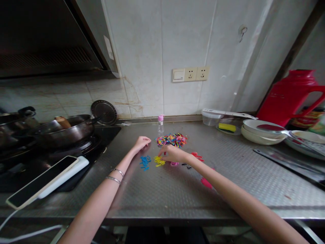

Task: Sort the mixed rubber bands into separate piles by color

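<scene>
Two bare hands rest on a steel worktop point(162, 196). The left hand point(141, 142), loosely curled and holding nothing, lies left of a mixed heap of coloured rubber bands point(171, 139). The right hand point(172, 154), fingers bent down, touches a small yellow pile point(159, 161); whether it pinches a band cannot be told. A blue pile point(145, 162) lies just left, red bands point(197, 156) right. A small bottle point(160, 124) stands beyond the heap.

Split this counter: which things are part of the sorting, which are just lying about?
In use: mixed band pile, blue bands, yellow bands, red bands, left hand, right hand.
Lying about: phone, wok, small bottle, red flask, bowls.
</scene>
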`<act>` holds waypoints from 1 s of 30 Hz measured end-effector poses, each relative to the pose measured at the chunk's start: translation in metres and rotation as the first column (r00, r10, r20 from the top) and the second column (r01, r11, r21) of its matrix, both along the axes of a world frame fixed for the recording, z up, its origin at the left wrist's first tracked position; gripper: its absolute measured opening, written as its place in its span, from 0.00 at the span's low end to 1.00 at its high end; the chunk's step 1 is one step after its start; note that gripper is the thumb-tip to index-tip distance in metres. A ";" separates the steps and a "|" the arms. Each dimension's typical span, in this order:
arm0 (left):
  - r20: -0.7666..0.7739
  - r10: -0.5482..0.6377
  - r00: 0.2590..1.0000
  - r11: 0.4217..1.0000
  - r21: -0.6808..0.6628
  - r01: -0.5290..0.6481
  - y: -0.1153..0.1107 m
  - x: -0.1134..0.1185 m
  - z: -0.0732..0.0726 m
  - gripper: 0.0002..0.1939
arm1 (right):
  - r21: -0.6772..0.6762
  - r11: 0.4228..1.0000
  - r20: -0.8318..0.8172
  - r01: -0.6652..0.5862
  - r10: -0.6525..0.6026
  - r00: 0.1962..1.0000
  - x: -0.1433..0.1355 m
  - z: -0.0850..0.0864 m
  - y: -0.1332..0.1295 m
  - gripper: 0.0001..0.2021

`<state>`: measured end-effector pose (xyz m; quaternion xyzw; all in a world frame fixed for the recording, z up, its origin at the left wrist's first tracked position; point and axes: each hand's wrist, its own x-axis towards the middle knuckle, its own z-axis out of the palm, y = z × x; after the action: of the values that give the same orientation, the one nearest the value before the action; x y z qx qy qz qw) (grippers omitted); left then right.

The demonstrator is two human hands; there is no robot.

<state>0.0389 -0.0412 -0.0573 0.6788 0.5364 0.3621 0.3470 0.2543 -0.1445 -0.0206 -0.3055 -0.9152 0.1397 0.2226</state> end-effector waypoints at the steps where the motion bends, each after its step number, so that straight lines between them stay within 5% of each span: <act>1: -0.008 -0.007 1.000 1.000 0.006 0.008 0.002 0.000 -0.001 0.11 | -0.005 1.000 -0.010 0.011 -0.011 1.000 0.001 0.000 0.001 0.10; 7: -0.126 -0.012 0.992 0.996 0.090 0.024 0.006 0.010 -0.001 0.10 | -0.033 0.989 -0.182 0.145 -0.149 0.972 0.035 0.011 0.018 0.09; 16: -0.344 -0.010 0.939 0.959 0.264 0.107 -0.002 0.031 -0.001 0.16 | -0.124 0.859 -0.269 0.496 -0.510 0.817 0.104 -0.003 0.043 0.13; 30: -0.359 0.017 0.933 0.970 0.234 0.072 -0.005 0.039 0.005 0.12 | -0.109 0.797 -0.234 0.594 -0.602 0.764 0.120 -0.021 0.052 0.14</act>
<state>0.0781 -0.0459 -0.0524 0.7781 0.5326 0.2905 0.1628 0.3745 -0.0925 -0.0419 -0.5633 -0.7313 0.1127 0.3678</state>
